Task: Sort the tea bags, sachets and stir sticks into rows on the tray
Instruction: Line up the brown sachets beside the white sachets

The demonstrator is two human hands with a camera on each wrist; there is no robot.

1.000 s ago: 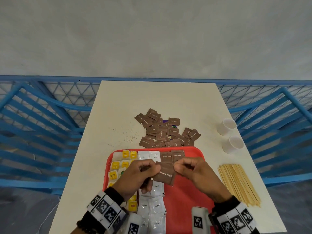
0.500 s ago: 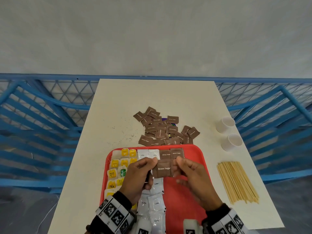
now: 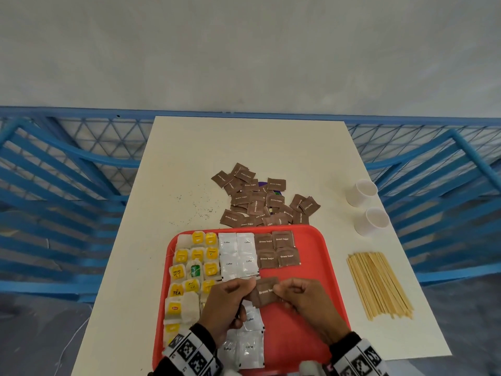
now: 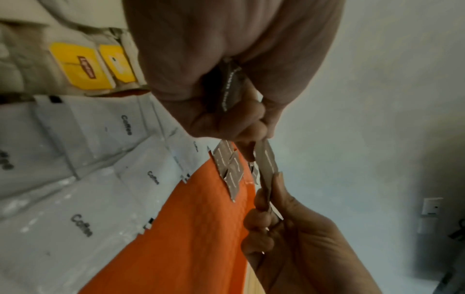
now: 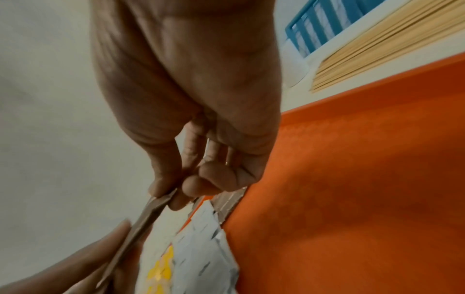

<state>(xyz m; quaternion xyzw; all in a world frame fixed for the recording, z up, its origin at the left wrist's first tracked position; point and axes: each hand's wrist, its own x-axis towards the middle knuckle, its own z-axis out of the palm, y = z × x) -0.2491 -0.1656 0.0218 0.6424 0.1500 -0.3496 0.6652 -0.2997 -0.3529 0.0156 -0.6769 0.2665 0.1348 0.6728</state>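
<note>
L hand [image 3: 226, 302] & R hand [image 3: 303, 301] are both pinching a brown sugar sachet [image 3: 264, 291] btwn them, just above the red tray [image 3: 320, 270]. Four placed brown sachets [image 3: 277, 249] are lying just beyond the hands; stir sticks [image 3: 378, 284] are sitting off to R hand's side.

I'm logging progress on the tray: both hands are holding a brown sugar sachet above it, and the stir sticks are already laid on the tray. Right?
Not quite. The left hand and right hand do hold a brown sugar sachet above the tray, but the stir sticks lie on the table, to the right of the tray. The head view shows it.
</note>
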